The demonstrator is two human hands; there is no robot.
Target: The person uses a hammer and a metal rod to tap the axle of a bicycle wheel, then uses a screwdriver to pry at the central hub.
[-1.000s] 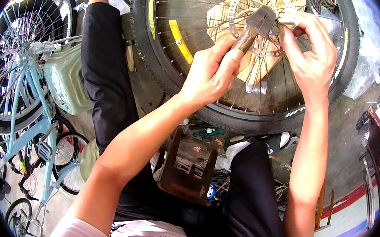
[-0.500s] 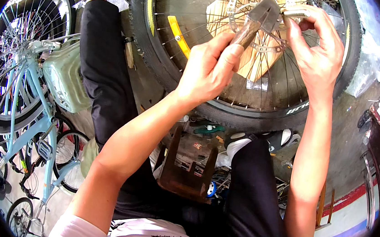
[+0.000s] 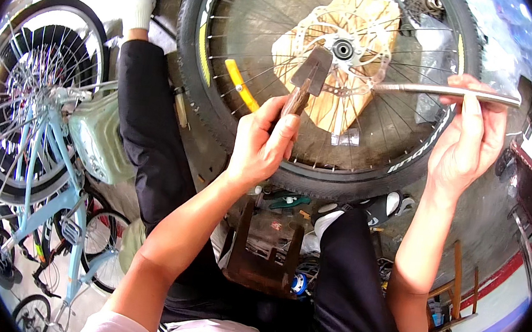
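My left hand (image 3: 262, 141) is closed round the wooden handle of a hammer (image 3: 315, 70), its dark metal head over the lower left of a brake disc. My right hand (image 3: 468, 137) pinches a long silver metal rod (image 3: 417, 88) between thumb and fingers. The rod lies nearly level, its thin end at the right edge of the brake disc (image 3: 387, 40); I cannot tell whether it touches. Around the round hub (image 3: 343, 48), the disc sits on a spoked bicycle wheel (image 3: 334, 187) lying flat. Hammer and rod are apart.
A wooden board (image 3: 338, 116) lies beneath the wheel's spokes. Between my legs stands a dark wooden stool (image 3: 262, 268). A green-handled tool (image 3: 290, 202) lies on the floor. Light-blue bicycle frame (image 3: 51, 200) stands left; clear plastic wrap (image 3: 515, 36) lies at upper right.
My right hand has moved right and down, so the rod now shows at length. My left hand and the hammer have shifted down and left, uncovering the hub. The view has shifted slightly.
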